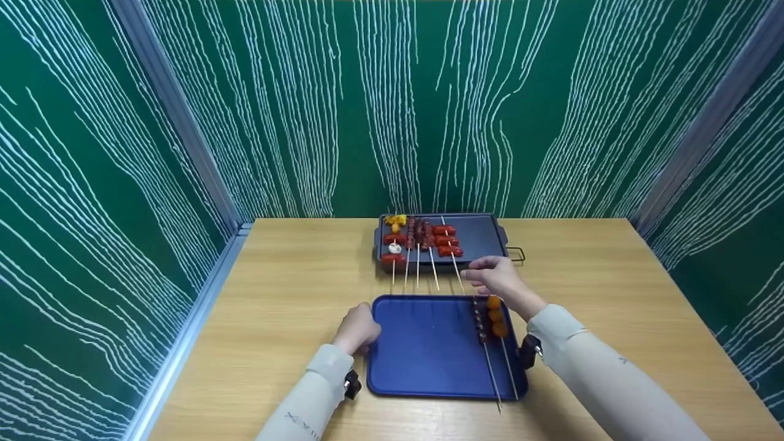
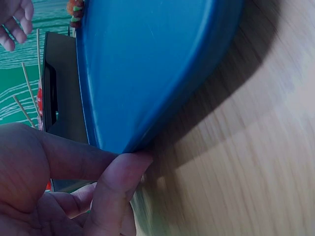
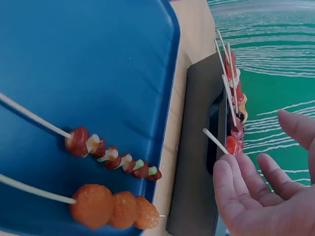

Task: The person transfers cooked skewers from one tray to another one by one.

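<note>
A blue tray (image 1: 422, 349) lies on the table, its left edge pinched near a far corner between the thumb and index finger of my left hand (image 1: 358, 329). On the tray's right side are a skewer of orange balls (image 3: 93, 206) and a skewer of small meat pieces with pale and green bits (image 3: 112, 156). Behind stands a dark grill pan (image 1: 481, 236). My right hand (image 1: 499, 278) hovers at its front right, fingers loosely extended and thumb apart. Its fingertips are beside the stick of a red sausage skewer (image 1: 448, 241); whether they touch is unclear.
Left of the sausage skewer, several dark meat skewers (image 1: 419, 233) lie on the grill, then a mixed skewer (image 1: 394, 248) with yellow, red and white pieces. Their sticks overhang the front. A wire handle (image 1: 517, 253) juts from the right. Green patterned walls surround the wooden table (image 1: 294, 269).
</note>
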Demonstrator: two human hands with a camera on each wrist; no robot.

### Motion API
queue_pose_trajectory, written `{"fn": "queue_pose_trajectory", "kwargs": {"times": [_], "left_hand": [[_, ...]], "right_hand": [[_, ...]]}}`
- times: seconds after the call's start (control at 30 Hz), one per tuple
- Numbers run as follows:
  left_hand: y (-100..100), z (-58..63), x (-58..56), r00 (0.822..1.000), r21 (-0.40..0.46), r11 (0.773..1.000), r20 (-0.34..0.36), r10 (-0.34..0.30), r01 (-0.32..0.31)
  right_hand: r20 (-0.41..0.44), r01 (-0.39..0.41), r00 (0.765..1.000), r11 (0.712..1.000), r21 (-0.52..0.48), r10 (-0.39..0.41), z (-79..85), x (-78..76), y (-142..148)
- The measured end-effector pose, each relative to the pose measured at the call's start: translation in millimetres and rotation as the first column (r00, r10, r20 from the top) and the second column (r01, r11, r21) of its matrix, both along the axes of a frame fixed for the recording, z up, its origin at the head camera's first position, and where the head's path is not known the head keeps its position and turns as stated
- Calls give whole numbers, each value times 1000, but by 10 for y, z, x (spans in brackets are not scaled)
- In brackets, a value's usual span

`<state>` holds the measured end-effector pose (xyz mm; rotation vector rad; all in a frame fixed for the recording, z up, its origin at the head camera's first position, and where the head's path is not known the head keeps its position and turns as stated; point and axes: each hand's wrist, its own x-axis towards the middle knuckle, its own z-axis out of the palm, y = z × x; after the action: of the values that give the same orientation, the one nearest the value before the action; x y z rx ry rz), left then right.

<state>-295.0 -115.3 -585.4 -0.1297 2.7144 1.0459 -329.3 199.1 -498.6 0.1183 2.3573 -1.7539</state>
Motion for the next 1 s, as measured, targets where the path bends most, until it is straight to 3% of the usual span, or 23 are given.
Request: {"fn": "queue_pose_trajectory", "kwargs": {"times": [0.03,0.07,0.23,0.43,0.7,1.0], "left_hand": [[3,2,1,1000,1,1000,2,3,-3],[39,115,56,1000,5,1000,15,16,-16],[48,98,54,1000,-11,1000,0,16,-16],[44,88,56,1000,-18,1000,-7,14,-14],[47,110,68,1000,-3,1000,-4,17,-17],[51,120,55,1000,-39,999,-1,5,-5]], "right_hand": [[-16,0,1000,1000,-2,0,-19,-14,-4],[-28,4,1000,1000,-3,-4,-37,-29,-9],[-46,31,998,999,-38,-33,-119,-96,-36],[16,71,997,990,-123,-70,-226,-182,-63],[112,112,990,956,-272,-84,-365,-280,-134],[194,74,981,939,-337,-8,-405,-341,-150]]}}
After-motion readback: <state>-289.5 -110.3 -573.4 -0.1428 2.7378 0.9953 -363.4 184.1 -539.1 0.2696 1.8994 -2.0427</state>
